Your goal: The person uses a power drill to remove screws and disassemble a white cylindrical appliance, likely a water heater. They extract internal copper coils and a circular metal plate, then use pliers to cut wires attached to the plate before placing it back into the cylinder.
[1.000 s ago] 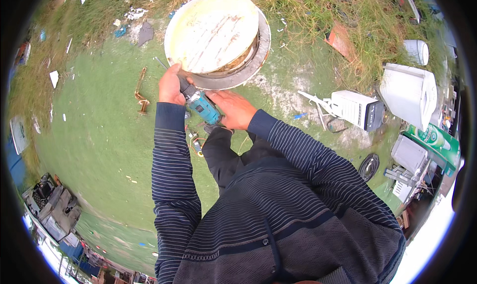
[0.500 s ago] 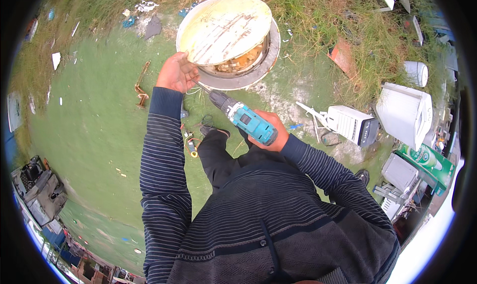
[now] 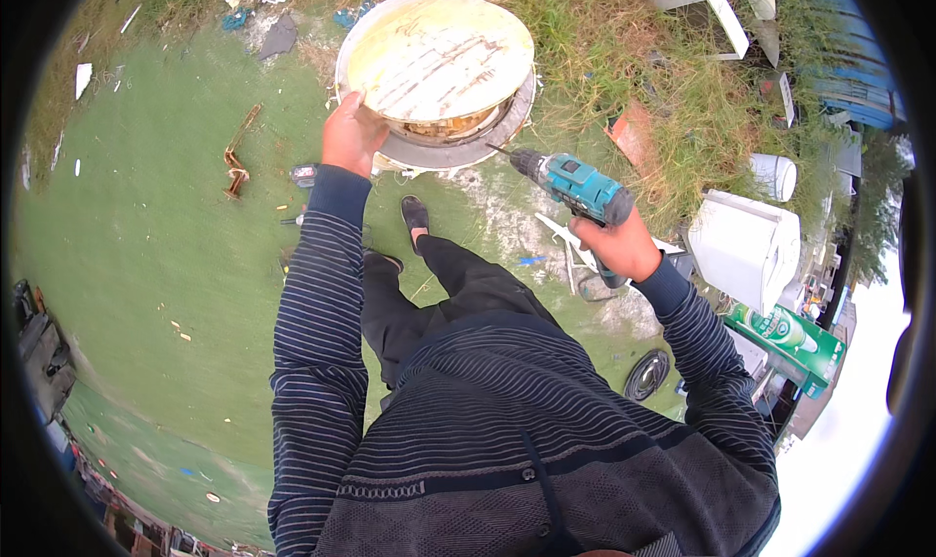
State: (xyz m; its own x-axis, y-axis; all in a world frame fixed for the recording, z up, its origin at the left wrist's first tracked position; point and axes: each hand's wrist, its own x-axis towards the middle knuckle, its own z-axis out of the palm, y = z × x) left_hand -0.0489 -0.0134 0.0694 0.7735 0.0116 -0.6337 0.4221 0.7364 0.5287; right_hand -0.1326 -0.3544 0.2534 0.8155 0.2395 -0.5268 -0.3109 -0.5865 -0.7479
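green ground; left hand (image 3: 353,134) grips round drum (image 3: 439,65), right hand (image 3: 618,247) clasps drill (image 3: 575,189).

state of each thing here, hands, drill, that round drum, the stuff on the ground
left hand: gripping the drum's rim
right hand: shut on the drill's handle
cordless drill: held clear of the drum, bit aimed at it
round drum: on the ground, pale stained face up
white box: standing on the ground, closed
brass pipe piece: lying loose on the green ground
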